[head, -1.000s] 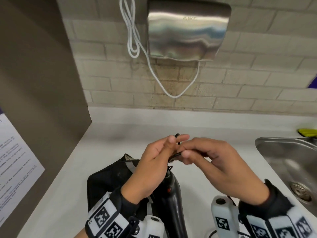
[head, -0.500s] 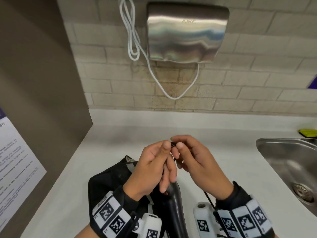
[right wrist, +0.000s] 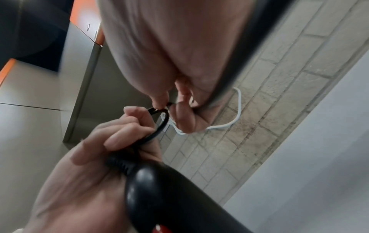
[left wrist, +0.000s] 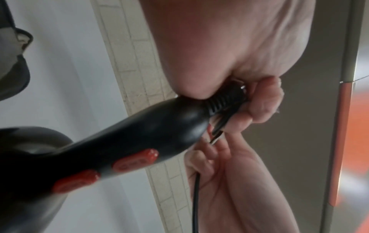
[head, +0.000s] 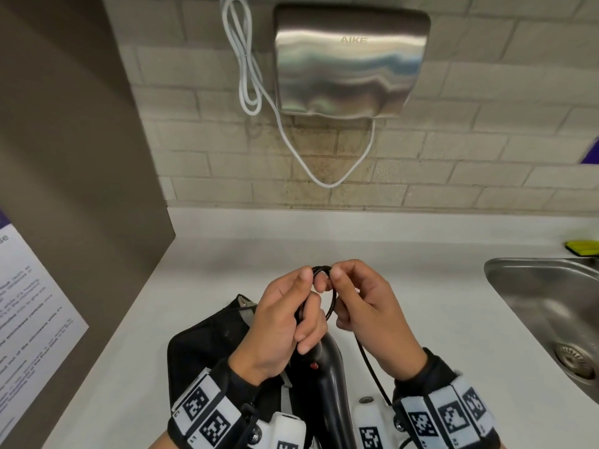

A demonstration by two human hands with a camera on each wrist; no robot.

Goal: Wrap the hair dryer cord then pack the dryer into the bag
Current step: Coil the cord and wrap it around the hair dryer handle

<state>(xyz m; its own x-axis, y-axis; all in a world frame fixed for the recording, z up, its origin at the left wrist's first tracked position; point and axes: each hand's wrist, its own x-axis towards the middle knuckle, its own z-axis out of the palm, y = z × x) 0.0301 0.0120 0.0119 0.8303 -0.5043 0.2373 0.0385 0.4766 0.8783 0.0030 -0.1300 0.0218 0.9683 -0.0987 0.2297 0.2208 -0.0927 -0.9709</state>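
Note:
A black hair dryer (head: 327, 380) with red buttons (left wrist: 135, 160) is held handle-up over a black bag (head: 207, 354) on the white counter. My left hand (head: 288, 319) grips the ribbed end of the handle (left wrist: 223, 100) and part of the thin black cord (head: 330, 299). My right hand (head: 359, 303) pinches a small loop of that cord (right wrist: 161, 124) just above the left fingers. The loose cord (head: 372, 371) trails down past my right wrist. The dryer's nozzle end is hidden below the frame.
A steel sink (head: 551, 306) sits at the right, a yellow sponge (head: 583, 252) behind it. A metal hand dryer (head: 350, 63) with a white cable (head: 252, 92) hangs on the brick wall. A grey partition (head: 74, 157) with a notice (head: 29, 306) stands left.
Both hands have drawn closer to me and the right hand has bent the cord into a loop above the handle end, where it earlier pinched a short straight piece.

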